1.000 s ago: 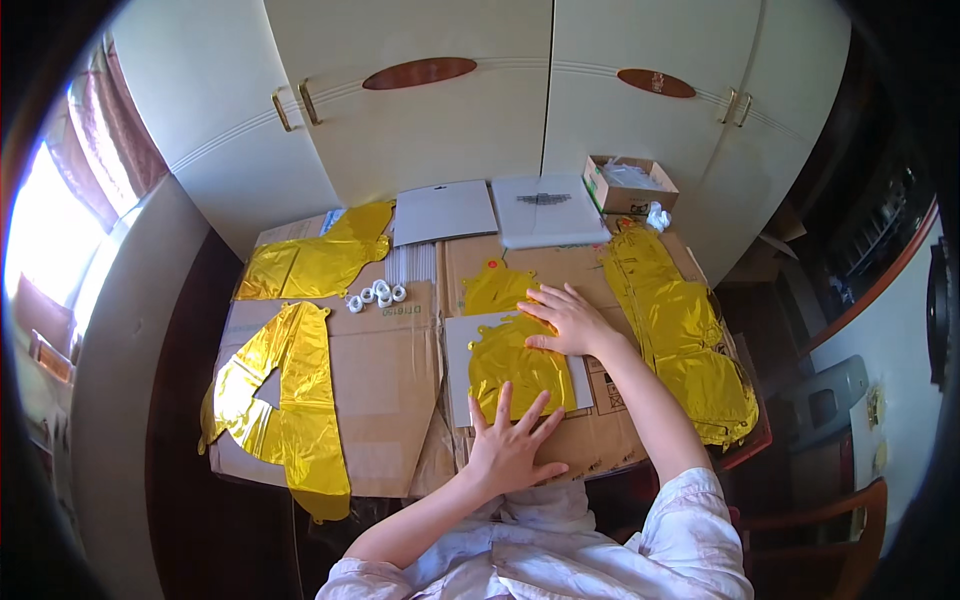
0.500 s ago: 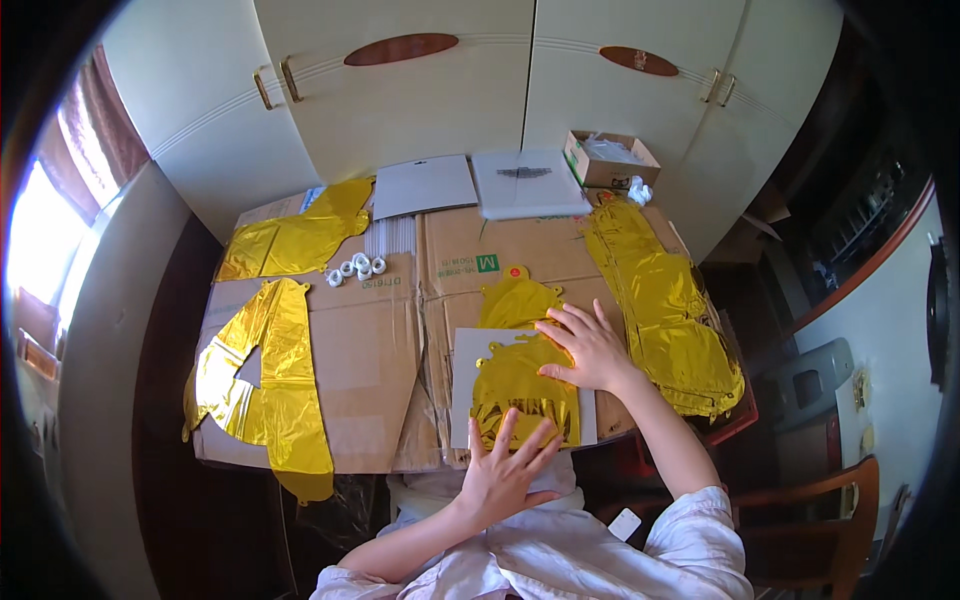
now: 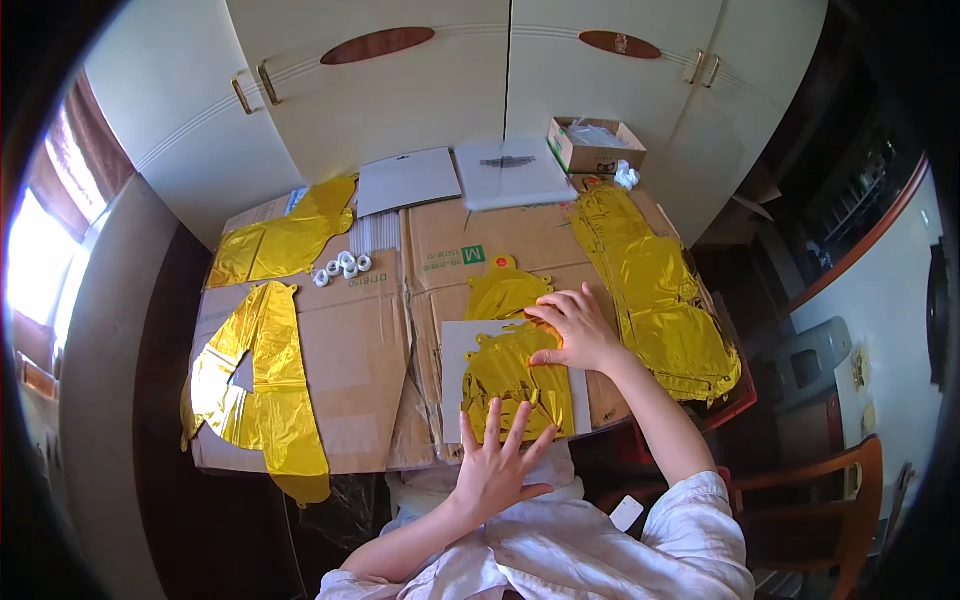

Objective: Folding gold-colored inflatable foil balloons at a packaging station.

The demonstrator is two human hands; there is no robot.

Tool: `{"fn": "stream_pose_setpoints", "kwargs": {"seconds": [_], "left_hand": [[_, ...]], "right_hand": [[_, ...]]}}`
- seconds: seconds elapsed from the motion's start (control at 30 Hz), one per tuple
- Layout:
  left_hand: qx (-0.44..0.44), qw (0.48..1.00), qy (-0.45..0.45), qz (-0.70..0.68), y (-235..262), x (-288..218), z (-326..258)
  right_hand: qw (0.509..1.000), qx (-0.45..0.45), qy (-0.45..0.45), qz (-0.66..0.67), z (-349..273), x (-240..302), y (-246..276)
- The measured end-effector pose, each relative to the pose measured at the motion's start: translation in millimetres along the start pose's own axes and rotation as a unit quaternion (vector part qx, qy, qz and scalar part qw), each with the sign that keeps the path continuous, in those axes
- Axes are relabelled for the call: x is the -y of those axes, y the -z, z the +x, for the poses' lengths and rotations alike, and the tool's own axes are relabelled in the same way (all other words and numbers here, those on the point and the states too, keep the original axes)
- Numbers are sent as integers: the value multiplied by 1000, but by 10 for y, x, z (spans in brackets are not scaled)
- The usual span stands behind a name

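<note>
Hands [image 3: 497, 462] [image 3: 570, 325] flat on gold foil balloon [image 3: 510, 372], w/ fingers spread.

bare cardboard [image 3: 350, 350] left of hands, tape rolls [image 3: 343, 266] and gold foil balloons [image 3: 260, 385] flanking

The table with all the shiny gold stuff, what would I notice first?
Crinkly gold foil balloons lie flat across the cardboard-covered table, at its left and right edges. In the middle, the right hand and left hand press a folded gold balloon onto a white sheet.
</note>
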State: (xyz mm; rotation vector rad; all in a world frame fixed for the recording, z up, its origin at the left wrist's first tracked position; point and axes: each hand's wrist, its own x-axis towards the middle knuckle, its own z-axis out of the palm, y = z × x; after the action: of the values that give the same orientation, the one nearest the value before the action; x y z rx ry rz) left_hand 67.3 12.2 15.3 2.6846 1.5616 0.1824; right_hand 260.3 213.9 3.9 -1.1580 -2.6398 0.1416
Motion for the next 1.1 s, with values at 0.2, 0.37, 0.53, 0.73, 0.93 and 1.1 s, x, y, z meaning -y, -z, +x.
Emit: {"fn": "stream_pose_setpoints", "kwargs": {"seconds": [0.2, 0.37, 0.53, 0.73, 0.93, 1.1], "left_hand": [[0, 1000, -8, -9, -44, -3, 30], [-2, 1000, -5, 0, -24, 2, 29], [7, 1000, 0, 4, -71, -2, 25], [23, 1000, 3, 19, -40, -17, 38], [9, 1000, 28, 4, -4, 30, 31], [6, 998, 58, -12, 5, 258, -71]], "right_hand": [[999, -40, -11, -7, 48, -144, -31], [986, -163, 16, -43, -38, 20, 71], [988, -89, 92, 88, -639, 523, 263], [992, -35, 61, 102, -1037, 566, 152], [995, -12, 53, 78, -1047, 544, 150], [995, 8, 65, 72, -1046, 523, 188]]}}
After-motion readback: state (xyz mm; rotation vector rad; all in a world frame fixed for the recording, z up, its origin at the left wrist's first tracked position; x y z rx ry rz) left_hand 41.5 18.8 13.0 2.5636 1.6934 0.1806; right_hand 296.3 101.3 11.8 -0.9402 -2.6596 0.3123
